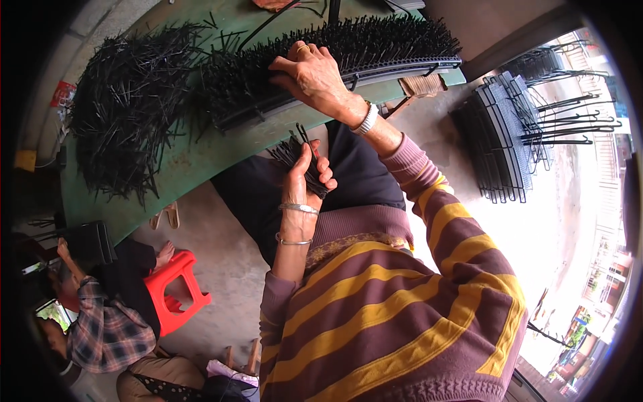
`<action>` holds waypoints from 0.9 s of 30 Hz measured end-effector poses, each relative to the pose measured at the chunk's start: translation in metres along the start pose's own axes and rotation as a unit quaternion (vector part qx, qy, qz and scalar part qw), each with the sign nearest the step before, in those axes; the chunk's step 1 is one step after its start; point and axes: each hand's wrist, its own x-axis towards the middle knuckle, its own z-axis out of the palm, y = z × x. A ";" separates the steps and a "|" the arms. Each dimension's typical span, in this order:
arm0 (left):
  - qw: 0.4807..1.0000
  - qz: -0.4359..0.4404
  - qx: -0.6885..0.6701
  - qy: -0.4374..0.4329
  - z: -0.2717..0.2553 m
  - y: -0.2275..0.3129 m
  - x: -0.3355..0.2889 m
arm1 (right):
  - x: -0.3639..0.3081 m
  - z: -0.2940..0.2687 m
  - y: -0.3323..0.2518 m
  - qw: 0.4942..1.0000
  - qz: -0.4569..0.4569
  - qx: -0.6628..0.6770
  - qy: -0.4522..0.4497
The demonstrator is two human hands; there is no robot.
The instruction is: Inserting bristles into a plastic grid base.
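Observation:
My left hand (pixel 307 175) is closed around a bundle of thin black sticks (pixel 287 151), held above my lap near the table's front edge. A few of them poke up higher than the others. My right hand (pixel 309 75) reaches over a long black rack (pixel 402 71) packed with short black sticks (pixel 375 41) standing up in rows. Its fingers curl down among those sticks, and whatever is between the fingertips is hidden. A large loose heap of black sticks (pixel 127 110) lies left of the rack.
The rack and heap rest on a green table (pixel 177 171). Stacked black wire-mesh racks with hooks (pixel 499 137) stand on the floor at right. At lower left, a person in a plaid shirt (pixel 110 328) sits near a red plastic stool (pixel 161 301).

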 end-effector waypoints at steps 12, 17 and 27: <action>0.997 -0.028 0.028 -0.073 -0.002 -0.002 -0.006 | -0.039 -0.063 -0.046 0.679 0.240 0.592 -0.362; 0.994 -0.053 -0.018 -0.094 -0.007 -0.009 0.000 | -0.057 -0.037 -0.044 0.657 0.276 0.606 -0.354; 0.983 -0.093 -0.072 -0.143 -0.008 -0.014 0.011 | -0.070 -0.039 -0.043 0.645 0.325 0.652 -0.231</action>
